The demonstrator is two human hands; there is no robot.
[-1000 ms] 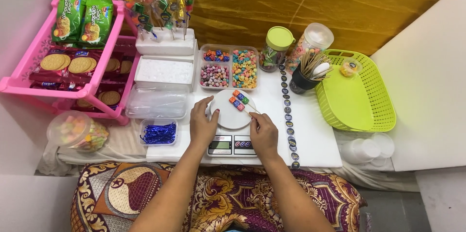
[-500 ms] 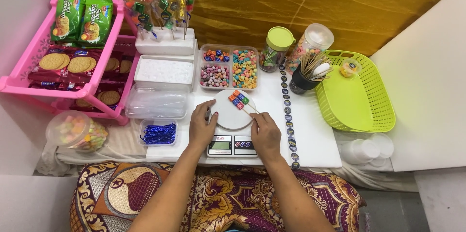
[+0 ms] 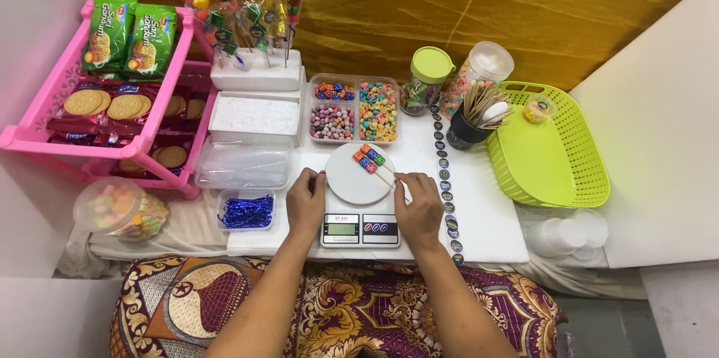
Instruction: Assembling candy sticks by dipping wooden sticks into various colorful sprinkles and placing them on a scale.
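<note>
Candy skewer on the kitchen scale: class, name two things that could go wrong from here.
1. The candy skewer lies at the edge of the white scale plate, its stick overhanging, so it might roll off.
2. The right hand touches the stick and the left hand the plate, which may skew the weighing.

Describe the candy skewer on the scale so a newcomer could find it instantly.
Start at the white table, then find the kitchen scale between the two hands. On its round white plate lies the candy skewer, candies upper right. Unlike the wrapped skewers standing in foam behind, it lies flat and unwrapped.
</note>
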